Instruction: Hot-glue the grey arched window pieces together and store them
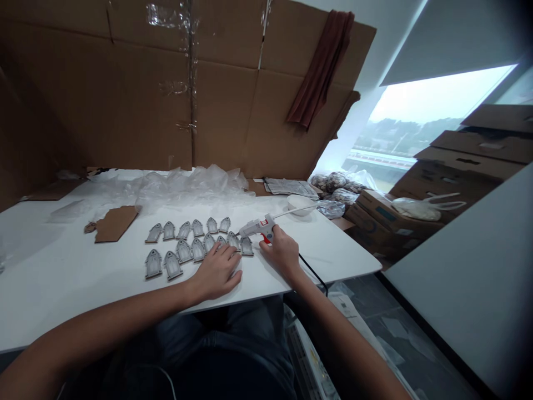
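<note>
My right hand [283, 253] is wrapped round the handle of a white glue gun [253, 228] with a red trigger. A long pale glue stick [297, 209] sticks out of its back end, and its nozzle points left, just above the rows of grey arched door-shaped pieces [196, 249]. My left hand [217, 270] lies palm down on the table, fingers stretched out, with the fingertips at the front edge of several of these pieces. The fingers partly cover some of them. Two more arched pieces [153, 264] lie apart at the front left.
The white table [104, 289] carries a torn cardboard scrap [116, 223], crumpled clear plastic [191, 186] and a white bowl [300, 204]. Behind it stands a tall cardboard wall [233, 105] with a reddish cloth [320, 72]. A black cord [313, 271] runs off the front edge. Boxes [383, 216] are stacked right.
</note>
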Demonstrator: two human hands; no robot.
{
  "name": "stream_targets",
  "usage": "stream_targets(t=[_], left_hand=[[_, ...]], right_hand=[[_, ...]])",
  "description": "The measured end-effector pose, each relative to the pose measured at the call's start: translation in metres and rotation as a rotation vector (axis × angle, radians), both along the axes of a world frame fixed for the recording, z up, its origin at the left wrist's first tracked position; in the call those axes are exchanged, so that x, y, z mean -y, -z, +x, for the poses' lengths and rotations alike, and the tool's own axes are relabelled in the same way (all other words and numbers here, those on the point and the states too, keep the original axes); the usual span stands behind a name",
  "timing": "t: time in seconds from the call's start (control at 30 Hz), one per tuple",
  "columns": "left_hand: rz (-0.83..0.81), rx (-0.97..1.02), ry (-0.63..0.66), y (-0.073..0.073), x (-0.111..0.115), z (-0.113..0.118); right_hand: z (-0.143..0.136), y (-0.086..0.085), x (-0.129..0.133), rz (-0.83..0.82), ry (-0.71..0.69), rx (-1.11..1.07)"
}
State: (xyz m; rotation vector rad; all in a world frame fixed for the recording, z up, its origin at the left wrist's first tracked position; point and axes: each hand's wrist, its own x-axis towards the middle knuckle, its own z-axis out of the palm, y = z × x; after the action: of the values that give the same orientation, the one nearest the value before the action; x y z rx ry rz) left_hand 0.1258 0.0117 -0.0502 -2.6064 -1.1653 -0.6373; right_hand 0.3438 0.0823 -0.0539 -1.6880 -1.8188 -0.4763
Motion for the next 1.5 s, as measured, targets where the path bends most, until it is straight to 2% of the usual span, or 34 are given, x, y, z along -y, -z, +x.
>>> stream_targets(t=[0.7, 1.33, 1.5], left_hand=[[0.007, 0.002, 0.07, 0.0, -0.002, -0.001], [0.035, 0.004, 0.071, 0.0, -0.001, -0.001], [0.026, -0.051, 0.059, 0.0, -0.001, 0.0]], right_hand=[[0.001, 0.002, 0.0, 0.039, -0.014, 0.012], [0.006, -0.002, 0.003, 0.056, 0.043, -0.057], [0.012, -0.003, 0.004, 0.057, 0.029, -0.057]])
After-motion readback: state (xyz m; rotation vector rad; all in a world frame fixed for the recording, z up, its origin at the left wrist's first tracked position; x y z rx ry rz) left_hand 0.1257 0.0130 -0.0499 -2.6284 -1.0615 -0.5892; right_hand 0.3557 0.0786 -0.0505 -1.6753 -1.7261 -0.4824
